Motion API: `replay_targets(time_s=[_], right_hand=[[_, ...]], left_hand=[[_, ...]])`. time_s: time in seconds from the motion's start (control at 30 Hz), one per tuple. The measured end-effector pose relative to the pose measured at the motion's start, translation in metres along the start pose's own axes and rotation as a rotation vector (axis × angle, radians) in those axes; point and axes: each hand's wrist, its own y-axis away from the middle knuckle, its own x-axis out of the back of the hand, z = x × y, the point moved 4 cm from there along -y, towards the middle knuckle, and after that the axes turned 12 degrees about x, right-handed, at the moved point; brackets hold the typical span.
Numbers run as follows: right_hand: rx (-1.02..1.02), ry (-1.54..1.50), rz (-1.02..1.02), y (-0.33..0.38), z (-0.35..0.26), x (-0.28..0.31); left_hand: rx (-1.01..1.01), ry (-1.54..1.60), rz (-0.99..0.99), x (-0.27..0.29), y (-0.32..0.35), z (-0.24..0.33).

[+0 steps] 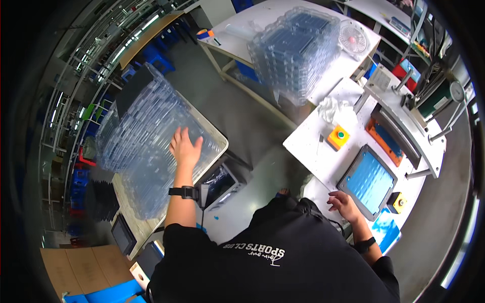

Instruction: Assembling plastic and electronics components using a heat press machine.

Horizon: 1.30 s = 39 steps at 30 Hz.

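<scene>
My left hand [186,146], fingers spread, is over the near part of the clear plastic trays [151,177] stacked on the left table. I cannot tell whether it touches them. Nothing shows in its grasp. At the right table's near edge my right hand [342,204] has its fingers loosely bent and apart, with nothing visible in them. Beside it lies a dark-framed rectangular panel [369,181] with a shiny blue face. Behind the panel, an orange fixture [385,141] sits under the bench press [396,126].
A yellow box with a green button [338,137] stands near crumpled white cloth [334,110]; another yellow button box [397,202] is right of the panel. More stacked trays [298,55] and a small fan [352,38] occupy the far table. Cardboard [83,270] lies at lower left.
</scene>
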Motion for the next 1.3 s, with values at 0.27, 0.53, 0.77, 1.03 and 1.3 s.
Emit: replay_targets(time_s=[0.27, 0.53, 0.77, 1.03, 1.3], right_hand=[[0.122, 0.242, 0.138, -0.009, -0.047, 0.005], [0.041, 0.534, 0.284, 0.024, -0.065, 0.018], [-0.220, 0.377, 0.648, 0.100, -0.011, 0.011], [-0.423, 0.272, 0.754, 0.157, 0.032, -0.030], [-0.193, 0.568, 0.461, 0.105, -0.011, 0.032]], left_hand=[[-0.411, 0.608, -0.006, 0.051, -0.076, 0.090], [-0.995, 0.659, -0.101, 0.032, -0.062, 0.344], [-0.728, 0.151, -0.282, -0.027, -0.053, 0.463], [-0.562, 0.313, 0.010, -0.029, -0.061, 0.480], [-0.542, 0.879, 0.152, 0.065, -0.136, 0.386]])
